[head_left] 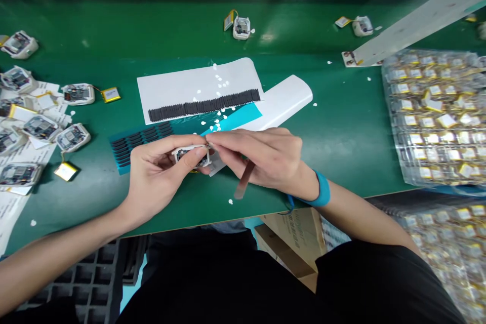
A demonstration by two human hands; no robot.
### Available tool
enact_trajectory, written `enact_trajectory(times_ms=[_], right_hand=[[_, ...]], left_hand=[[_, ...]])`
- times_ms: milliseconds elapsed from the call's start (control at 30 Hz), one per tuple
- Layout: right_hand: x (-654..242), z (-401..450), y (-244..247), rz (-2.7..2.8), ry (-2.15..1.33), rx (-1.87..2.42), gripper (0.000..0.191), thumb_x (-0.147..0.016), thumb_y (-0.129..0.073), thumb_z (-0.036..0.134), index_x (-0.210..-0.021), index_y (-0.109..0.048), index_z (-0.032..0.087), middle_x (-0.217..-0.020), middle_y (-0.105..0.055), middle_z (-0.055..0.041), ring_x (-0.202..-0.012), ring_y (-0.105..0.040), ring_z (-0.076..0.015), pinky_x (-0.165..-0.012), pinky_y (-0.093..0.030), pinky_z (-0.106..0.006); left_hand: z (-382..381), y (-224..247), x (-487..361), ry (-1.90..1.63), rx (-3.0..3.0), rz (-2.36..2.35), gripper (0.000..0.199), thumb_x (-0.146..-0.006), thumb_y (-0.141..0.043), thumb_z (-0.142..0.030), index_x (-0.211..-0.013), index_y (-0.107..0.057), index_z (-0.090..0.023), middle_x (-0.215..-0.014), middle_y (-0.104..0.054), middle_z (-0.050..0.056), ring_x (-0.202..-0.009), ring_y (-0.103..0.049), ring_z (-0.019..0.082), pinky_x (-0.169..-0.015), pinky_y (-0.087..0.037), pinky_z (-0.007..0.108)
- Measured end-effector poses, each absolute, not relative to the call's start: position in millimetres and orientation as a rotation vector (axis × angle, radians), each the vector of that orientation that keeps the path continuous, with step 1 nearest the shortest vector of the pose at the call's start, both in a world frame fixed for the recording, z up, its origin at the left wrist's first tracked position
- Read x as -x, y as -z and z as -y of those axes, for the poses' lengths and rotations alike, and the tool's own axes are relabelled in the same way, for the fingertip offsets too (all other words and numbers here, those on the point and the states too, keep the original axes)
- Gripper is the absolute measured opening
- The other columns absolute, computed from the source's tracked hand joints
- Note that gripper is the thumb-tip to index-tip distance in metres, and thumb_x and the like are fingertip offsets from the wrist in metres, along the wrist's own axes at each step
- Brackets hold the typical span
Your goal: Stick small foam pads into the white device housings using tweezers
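Two hands together over the green bench [341,136], nearly touching. Left hand [159,174] clamps a white housing [192,156] with a circuit board inside, thumb across its near face. Right hand [261,157] comes in from the other side, right fingertips [211,145] at the housing's right end; too small to tell what they pinch. Housing's long axis runs roughly left-right, between the hands, nearer the left. Brown strip [245,178] hangs below the right hand; unclear if held. Blue wristband [322,190] on right wrist. Black foam strips [203,106] on a white sheet lie just beyond the hands; teal sheet [140,144] beside the left. Battery tray [436,116] far right, opened units [72,136] far left.
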State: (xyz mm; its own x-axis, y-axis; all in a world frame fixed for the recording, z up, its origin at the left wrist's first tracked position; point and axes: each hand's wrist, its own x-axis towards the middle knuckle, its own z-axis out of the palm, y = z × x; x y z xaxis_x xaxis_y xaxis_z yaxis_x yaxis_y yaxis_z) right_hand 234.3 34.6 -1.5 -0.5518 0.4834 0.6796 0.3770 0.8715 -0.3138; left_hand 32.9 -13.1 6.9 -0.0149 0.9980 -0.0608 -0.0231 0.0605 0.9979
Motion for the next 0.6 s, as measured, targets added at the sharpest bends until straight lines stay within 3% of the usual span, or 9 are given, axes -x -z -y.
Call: enact_trajectory(times_ms=[100,233,300,433,600], right_hand=[[-235.8,-33.2,4.7,2.245,-0.091,0.589,0.018,-0.099,-0.069,0.009,-0.115,-0.069,0.017,-0.094,-0.085,-0.0016,-0.082,-0.081,-0.0132,-0.072,-0.069,-0.022],[-236.2,-37.8,8.1,2.251,-0.006,0.751,0.016,-0.101,-0.063,0.01,-0.114,-0.07,0.017,-0.089,-0.083,0.001,-0.063,-0.073,-0.0096,-0.053,-0.059,-0.021],[-237.1,-41.7,9.8,2.246,0.018,0.798,0.026,-0.1,-0.059,0.006,-0.121,-0.07,0.017,-0.098,-0.084,0.0001,-0.067,-0.075,-0.0093,-0.052,-0.057,-0.02],[-242.5,-45.7,9.6,2.332,0.001,0.63,0.035,-0.101,-0.059,0.004,-0.13,-0.069,0.02,-0.125,-0.081,-0.0043,-0.099,-0.081,-0.0151,-0.073,-0.067,-0.022],[-244.9,-43.3,4.3,2.412,0.03,0.557,0.025,-0.107,-0.053,0.009,-0.123,-0.071,0.016,-0.126,-0.081,-0.0076,-0.105,-0.081,-0.016,-0.082,-0.07,-0.025]], left_hand=[[13.1,-7.6,-33.5,-1.161,-1.103,-1.25,0.006,-0.085,-0.085,-0.024,-0.091,-0.084,-0.022,-0.084,-0.083,-0.001,-0.058,-0.077,0.017,-0.06,-0.069,0.027],[12.2,-8.1,-31.7,-1.162,-1.134,-1.272,0.007,-0.087,-0.084,-0.026,-0.094,-0.083,-0.023,-0.089,-0.083,0.0,-0.057,-0.076,0.016,-0.058,-0.068,0.027],[11.4,-8.3,-29.7,-1.155,-1.178,-1.292,0.009,-0.09,-0.081,-0.027,-0.099,-0.082,-0.023,-0.087,-0.082,0.0,-0.057,-0.075,0.016,-0.058,-0.067,0.027],[10.0,-8.8,-26.3,-1.101,-1.251,-1.293,0.015,-0.092,-0.078,-0.029,-0.105,-0.078,-0.021,-0.076,-0.078,0.0,-0.058,-0.076,0.017,-0.059,-0.067,0.027],[9.6,-11.7,-28.4,-1.099,-1.219,-1.291,0.017,-0.091,-0.079,-0.03,-0.099,-0.067,-0.021,-0.072,-0.074,-0.001,-0.057,-0.076,0.017,-0.055,-0.065,0.025]])
